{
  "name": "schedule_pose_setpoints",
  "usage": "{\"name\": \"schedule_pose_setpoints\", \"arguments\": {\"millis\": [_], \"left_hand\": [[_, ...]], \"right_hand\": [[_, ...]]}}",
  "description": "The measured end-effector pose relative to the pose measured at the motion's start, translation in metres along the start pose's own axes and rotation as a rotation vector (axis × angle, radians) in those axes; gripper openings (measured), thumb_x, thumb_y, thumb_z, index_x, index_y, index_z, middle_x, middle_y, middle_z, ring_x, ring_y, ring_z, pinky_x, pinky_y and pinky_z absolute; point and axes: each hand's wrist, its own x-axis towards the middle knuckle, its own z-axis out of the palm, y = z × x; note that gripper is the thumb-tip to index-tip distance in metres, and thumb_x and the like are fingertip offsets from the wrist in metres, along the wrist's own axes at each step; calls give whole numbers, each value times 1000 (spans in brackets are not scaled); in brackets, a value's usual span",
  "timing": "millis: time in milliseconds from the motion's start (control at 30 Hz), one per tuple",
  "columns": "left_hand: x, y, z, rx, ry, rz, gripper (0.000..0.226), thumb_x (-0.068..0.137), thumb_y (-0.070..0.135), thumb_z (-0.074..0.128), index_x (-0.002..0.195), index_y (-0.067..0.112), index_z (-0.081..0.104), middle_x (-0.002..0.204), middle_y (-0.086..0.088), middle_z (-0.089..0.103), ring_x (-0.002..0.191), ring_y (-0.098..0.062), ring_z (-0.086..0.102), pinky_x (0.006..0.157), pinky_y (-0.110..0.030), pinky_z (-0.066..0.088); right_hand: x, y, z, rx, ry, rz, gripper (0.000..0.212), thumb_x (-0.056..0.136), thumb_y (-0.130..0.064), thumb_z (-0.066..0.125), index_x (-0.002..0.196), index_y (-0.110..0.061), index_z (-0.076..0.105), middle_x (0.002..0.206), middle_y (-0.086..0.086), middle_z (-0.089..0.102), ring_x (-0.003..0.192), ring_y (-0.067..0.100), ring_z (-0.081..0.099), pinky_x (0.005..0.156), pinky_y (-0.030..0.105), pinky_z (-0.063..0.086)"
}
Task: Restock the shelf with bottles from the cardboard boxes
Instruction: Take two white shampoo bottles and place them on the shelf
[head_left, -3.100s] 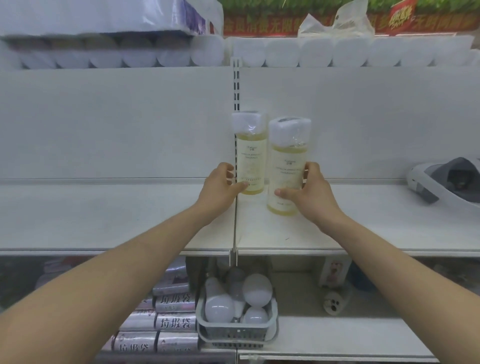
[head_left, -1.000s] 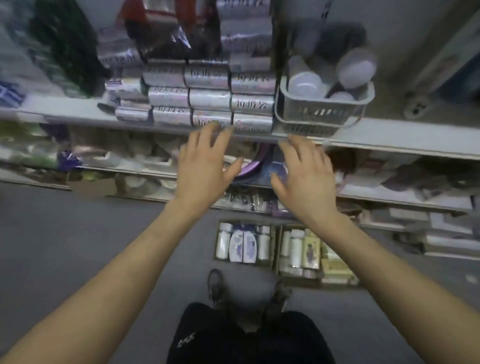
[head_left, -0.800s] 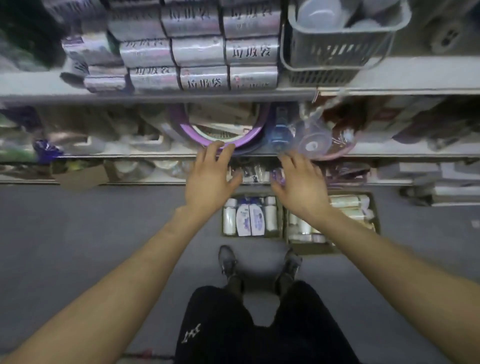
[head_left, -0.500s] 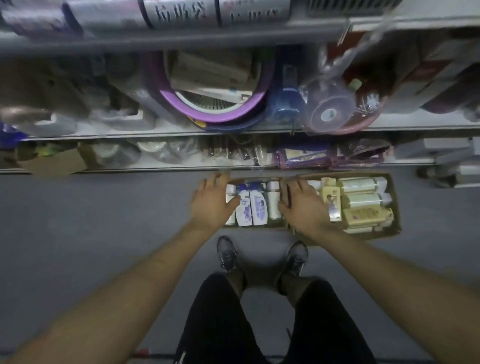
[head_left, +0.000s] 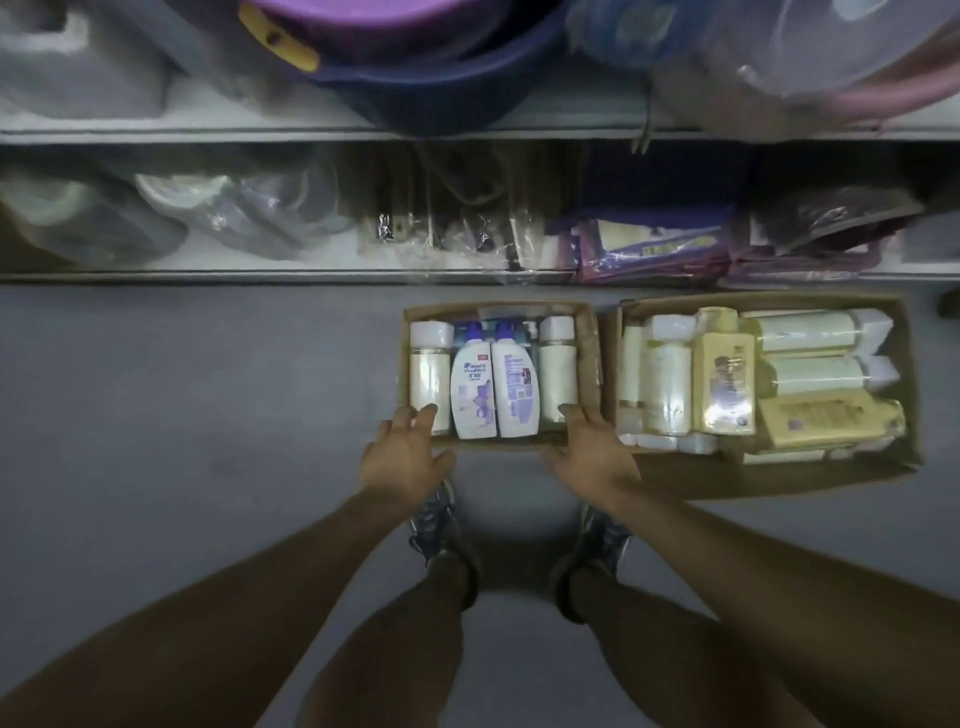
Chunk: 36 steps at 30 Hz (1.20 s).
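Observation:
Two cardboard boxes stand on the grey floor below the shelves. The left box (head_left: 588, 353) holds two white shampoo bottles (head_left: 492, 387) between two pale capped bottles (head_left: 429, 374). The right box (head_left: 906, 395) is packed with several cream and yellow bottles (head_left: 727, 382). My left hand (head_left: 402, 457) hovers open over the left box's near left corner, fingers reaching toward the pale bottle there. My right hand (head_left: 592, 452) is open at the near right corner, fingertips by the other pale bottle (head_left: 557, 374). Neither hand holds anything.
Low shelves (head_left: 208, 273) run across the top, filled with wrapped goods, purple packets (head_left: 654, 249) and a dark blue basin (head_left: 441, 88). My feet (head_left: 441, 525) stand just in front of the left box. Grey floor stretches to the left.
The two yellow bottles were left on the upper shelf. My view has swung down past the lower shelves to the floor, and both empty hands have dropped to the left box.

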Motion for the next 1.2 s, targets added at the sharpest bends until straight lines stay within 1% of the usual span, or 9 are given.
{"name": "schedule_pose_setpoints", "arguments": {"millis": [200,367,500,633,733,900,1000,1067,1200], "left_hand": [[82,-11,54,-82,6,-18,80,98,50,64,165,27,27,164,-8,36,147,-35,39,110,-52,47],[135,-9,83,-139,40,24,81,100,47,66,165,21,25,162,-11,38,144,-35,43,110,-49,47],[162,3,99,-176,26,97,82,100,43,68,165,20,24,159,-10,35,143,-29,42,111,-44,49],[168,23,114,-159,86,58,93,97,35,76,166,16,17,162,-14,26,146,-34,37,116,-44,45],[174,33,126,-235,91,64,96,93,23,80,165,16,18,162,-16,19,138,-38,49,112,-45,52],[192,30,124,-522,122,0,78,93,19,82,153,27,32,150,-11,35,125,-28,60,94,-36,59],[190,19,123,-603,86,17,66,101,22,72,154,30,34,148,-11,53,124,-28,64,102,-49,59],[187,16,122,-624,67,26,70,100,22,72,157,33,32,144,-10,61,124,-30,65,101,-54,58],[191,21,118,-607,44,17,85,94,23,79,160,34,27,141,-11,62,121,-32,66,100,-54,58]], "right_hand": [[83,18,49,28,7,-11,70,100,-38,64,160,-17,36,155,15,46,139,38,50,113,47,48],[143,25,77,99,42,0,80,100,-39,64,166,-19,24,161,13,37,142,37,47,112,44,43],[178,24,92,215,54,59,88,96,-38,70,166,-20,20,155,14,42,138,37,50,112,44,43],[199,22,104,310,78,122,90,91,-39,78,162,-20,25,149,12,49,132,35,55,108,45,48],[209,25,108,432,119,191,85,85,-34,86,151,-18,36,141,12,55,124,35,60,104,49,53],[221,38,101,492,152,216,82,75,-27,96,140,-12,49,135,14,59,118,34,64,102,50,56],[221,50,95,532,141,228,72,73,-24,97,129,-11,55,128,12,65,113,32,67,97,48,58],[218,56,93,555,147,233,63,75,-23,95,123,-14,55,120,8,70,105,28,69,91,44,59],[218,59,91,574,156,224,58,79,-20,92,120,-17,51,110,4,70,98,26,69,85,42,59]]}}
